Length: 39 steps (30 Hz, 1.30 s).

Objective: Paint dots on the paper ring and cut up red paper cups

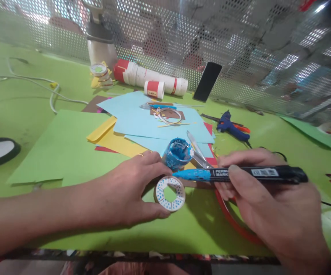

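One dotted ring (179, 193) is pinched steady by the left hand (138, 183); the marker (221, 174), gripped in the right hand (268, 202), is best dabbed lightly, without smearing.

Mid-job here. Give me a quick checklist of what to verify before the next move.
1. Ring steadied: ok; the left hand has the white dotted ring between thumb and fingers.
2. Marker held: ok; the right hand grips the black marker, blue end toward the ring.
3. Marker end off the ring: cannot tell; it is right at the upper rim.
4. Blue paint jar open: ok; no lid on it.
5. Left fingers clear of jar: cannot tell; very close.
6. Glue gun away from both hands: ok.
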Tool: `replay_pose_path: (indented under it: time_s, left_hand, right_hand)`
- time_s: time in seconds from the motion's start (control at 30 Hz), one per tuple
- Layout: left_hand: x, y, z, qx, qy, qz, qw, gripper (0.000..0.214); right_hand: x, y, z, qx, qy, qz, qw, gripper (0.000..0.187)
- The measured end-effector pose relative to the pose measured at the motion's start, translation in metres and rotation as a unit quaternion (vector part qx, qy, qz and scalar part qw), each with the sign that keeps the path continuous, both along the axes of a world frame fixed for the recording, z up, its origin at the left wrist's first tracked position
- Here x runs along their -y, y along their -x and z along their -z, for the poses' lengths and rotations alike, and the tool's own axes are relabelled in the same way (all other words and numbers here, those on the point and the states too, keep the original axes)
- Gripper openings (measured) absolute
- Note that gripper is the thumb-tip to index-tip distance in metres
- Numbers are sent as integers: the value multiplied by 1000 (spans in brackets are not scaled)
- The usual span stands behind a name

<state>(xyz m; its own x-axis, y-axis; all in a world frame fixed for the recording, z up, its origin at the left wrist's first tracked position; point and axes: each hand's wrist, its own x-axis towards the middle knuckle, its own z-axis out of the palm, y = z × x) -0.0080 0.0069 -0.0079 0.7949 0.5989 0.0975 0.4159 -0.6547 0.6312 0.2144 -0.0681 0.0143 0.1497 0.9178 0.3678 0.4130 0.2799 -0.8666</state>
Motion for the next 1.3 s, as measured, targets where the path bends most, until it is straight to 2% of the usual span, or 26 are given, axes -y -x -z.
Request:
replay_pose_path:
  time_s: [0.1,0.17,0.27,0.43,0.5,0.57,0.7,0.8,0.9,1.07,1.2,1.3]
  left_hand:
    - [0,0,-1,-10,15,-5,1000,47]
    - [1,0,-1,-15,21,-8,1000,46]
    - [1,0,-1,-12,26,-17,999,46]
    - [2,-1,-2,-15,43,-23,999,44]
    - [2,-3,-4,-25,48,-33,998,42]
    - [2,-3,-6,-30,52,-39,997,39]
    - [3,-4,-6,-29,49,-38,998,38]
    - [3,-2,-4,-17,46,-36,998,38]
    - [2,-1,1,0,43,-27,999,37]
    - [2,1,8,19,27,-22,999,35]
    - [1,0,7,18,27,-20,999,34]
    - [1,0,6,16,26,-22,999,33]
  right_hand:
    - [1,0,-2,-15,30,-31,999,15]
    - [3,-1,-3,-50,37,-79,995,17]
    - [2,-3,-5,-100,10,-121,987,20]
    - [-14,-12,-15,-162,-126,-14,979,15]
    - [-20,-16,-21,-176,-140,15,974,18]
    - [-23,-18,-25,-173,-123,18,977,21]
    - [-25,-15,-28,-93,-66,-16,993,17]
    - [-27,-6,-32,14,-50,4,999,12]
    - [-34,8,-37,133,-20,16,991,10]
    - [-48,23,-31,262,14,-33,964,8]
    - [-51,24,-22,283,-5,-38,958,8]
    - [-45,23,-24,269,-12,-29,963,7]
